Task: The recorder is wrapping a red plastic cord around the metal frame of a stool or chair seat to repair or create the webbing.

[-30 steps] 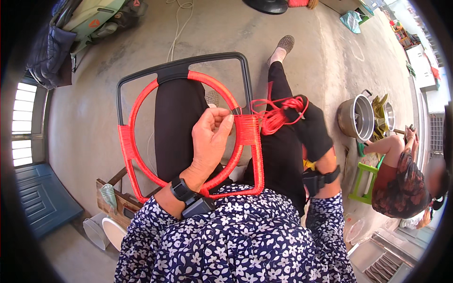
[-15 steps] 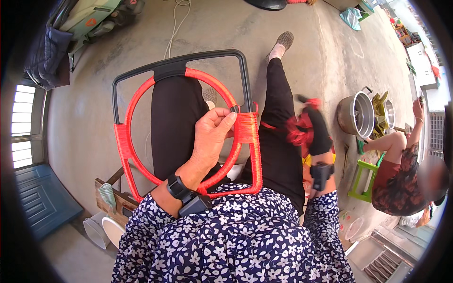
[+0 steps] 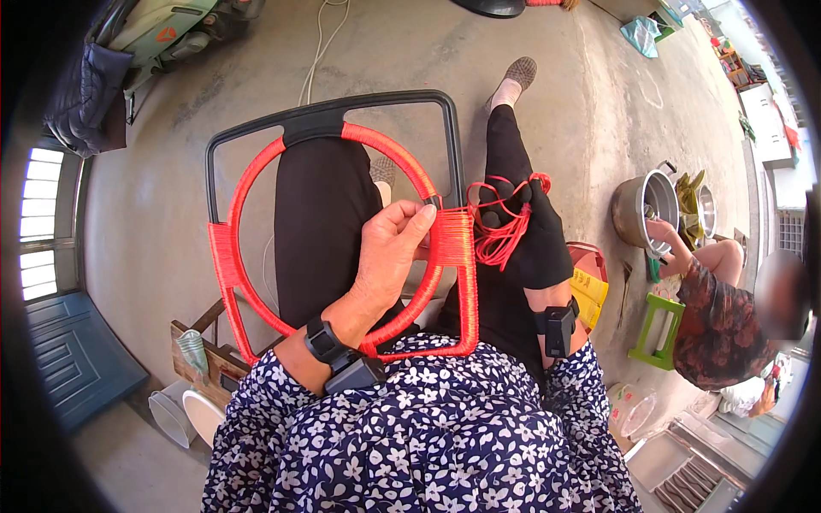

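Across my lap lies a black frame (image 3: pixel 224 175) with a ring inside it. Red cord is wound tightly round most of the ring and the lower frame, while the upper outer rim is bare black. My left hand (image 3: pixel 381 256) is bare and pinches the right side of the ring, thumb beside the wide red winding (image 3: pixel 451 237) that joins ring and frame. A short bare black stretch shows just above the thumb. My right hand (image 3: pixel 545 246), in a black glove, is closed on a looped bundle of red cord (image 3: pixel 503 241) just right of the frame.
At right a person (image 3: pixel 727 316) sits by a green stool (image 3: pixel 658 332), one hand at a metal pot (image 3: pixel 631 209). A yellow and red bag (image 3: pixel 590 295) stands beside my right forearm. A wooden bench (image 3: pixel 198 363) and white cable (image 3: pixel 315 56) are at left and ahead.
My right hand, blurred before, has moved left and up toward the frame with the red cord. My left hand keeps its pinch. The other person's arm has lowered to the pot.
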### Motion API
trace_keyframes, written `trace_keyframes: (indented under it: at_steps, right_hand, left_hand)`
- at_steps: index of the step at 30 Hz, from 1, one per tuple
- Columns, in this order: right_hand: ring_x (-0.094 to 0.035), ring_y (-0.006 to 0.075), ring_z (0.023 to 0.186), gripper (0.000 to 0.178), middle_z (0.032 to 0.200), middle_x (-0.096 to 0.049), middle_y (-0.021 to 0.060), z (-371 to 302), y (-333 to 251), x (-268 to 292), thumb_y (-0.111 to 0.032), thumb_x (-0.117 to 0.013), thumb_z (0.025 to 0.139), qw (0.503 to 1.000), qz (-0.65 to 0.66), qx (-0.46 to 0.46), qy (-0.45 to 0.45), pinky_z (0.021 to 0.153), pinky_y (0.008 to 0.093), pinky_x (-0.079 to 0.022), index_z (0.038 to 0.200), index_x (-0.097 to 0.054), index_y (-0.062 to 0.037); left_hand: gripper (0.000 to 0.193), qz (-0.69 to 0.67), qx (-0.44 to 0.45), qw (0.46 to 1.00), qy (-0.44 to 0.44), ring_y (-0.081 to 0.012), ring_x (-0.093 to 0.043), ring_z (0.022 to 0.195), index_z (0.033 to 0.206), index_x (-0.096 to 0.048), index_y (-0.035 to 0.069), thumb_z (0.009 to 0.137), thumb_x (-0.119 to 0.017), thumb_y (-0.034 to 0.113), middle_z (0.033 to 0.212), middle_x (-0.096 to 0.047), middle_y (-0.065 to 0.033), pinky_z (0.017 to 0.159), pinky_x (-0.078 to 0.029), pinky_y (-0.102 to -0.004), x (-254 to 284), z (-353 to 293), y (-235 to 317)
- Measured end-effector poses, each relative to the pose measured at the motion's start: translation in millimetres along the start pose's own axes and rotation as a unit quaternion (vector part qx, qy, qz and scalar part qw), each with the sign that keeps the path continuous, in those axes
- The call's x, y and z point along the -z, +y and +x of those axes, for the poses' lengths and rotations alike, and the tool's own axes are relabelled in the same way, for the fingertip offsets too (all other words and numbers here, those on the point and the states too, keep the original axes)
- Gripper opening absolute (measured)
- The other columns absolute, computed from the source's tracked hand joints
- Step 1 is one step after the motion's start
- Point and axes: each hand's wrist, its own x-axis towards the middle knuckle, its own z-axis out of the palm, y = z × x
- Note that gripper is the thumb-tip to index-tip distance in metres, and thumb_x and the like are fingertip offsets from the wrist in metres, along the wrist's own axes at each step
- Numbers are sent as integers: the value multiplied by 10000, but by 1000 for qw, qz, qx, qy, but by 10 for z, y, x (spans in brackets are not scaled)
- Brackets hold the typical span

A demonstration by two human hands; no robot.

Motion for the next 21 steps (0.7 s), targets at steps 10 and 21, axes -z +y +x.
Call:
trace_keyframes:
  at_steps: [10,21]
  right_hand:
    - [-580,163,736,159,774,-573,13,296,115,164,-245,-530,970,957,251,-123,-80,679,294,-516,911,-550,-98]
    - [-500,68,661,191,776,-543,-19,211,124,119,-284,-543,948,991,-33,-129,-32,583,217,-402,938,-572,-94]
  left_hand:
    - [152,-26,-10,999,23,-95,-609,704,958,-599,48,963,-564,196,852,-641,-17,669,-544,-250,3,30,-10]
    - [162,-14,5,1000,-11,-123,-653,678,927,-620,24,937,-608,185,812,-678,-62,596,-541,-258,1,72,-41]
